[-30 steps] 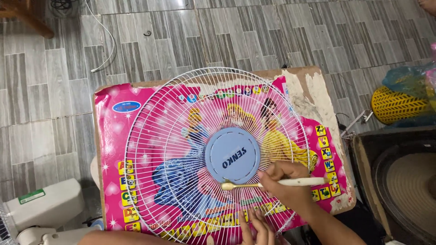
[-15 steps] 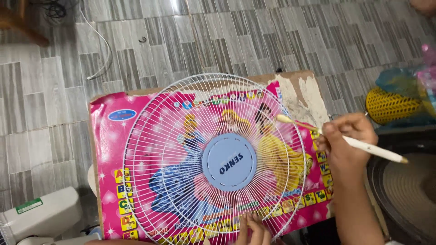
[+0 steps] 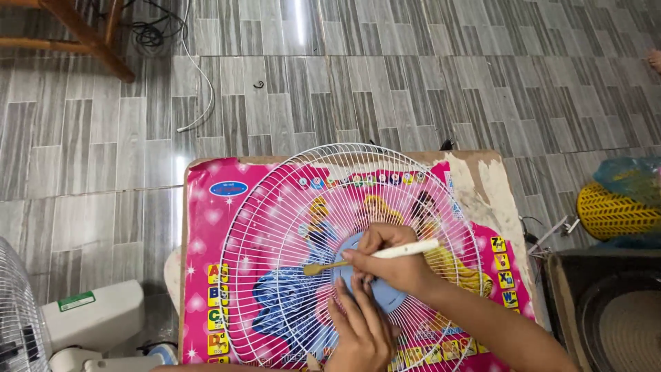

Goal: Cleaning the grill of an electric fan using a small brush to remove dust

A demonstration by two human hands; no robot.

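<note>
Head cam, left to right: a white fan base (image 3: pixel 89 320) sits on the floor, then a pink board (image 3: pixel 206 227) carrying the white fan grille (image 3: pixel 275 207). Left hand (image 3: pixel 358 331) lies flat and open on the grille near its blue hub (image 3: pixel 382 293), pinning it. Right hand (image 3: pixel 392 258) has a clenched grip on a small brush (image 3: pixel 372 256), bristles touching the wires left of the hub. Looks like brushing, mid-way; the next stroke needs a steady grille. Yellow basket (image 3: pixel 613 213) far right, contents unclear.
</note>
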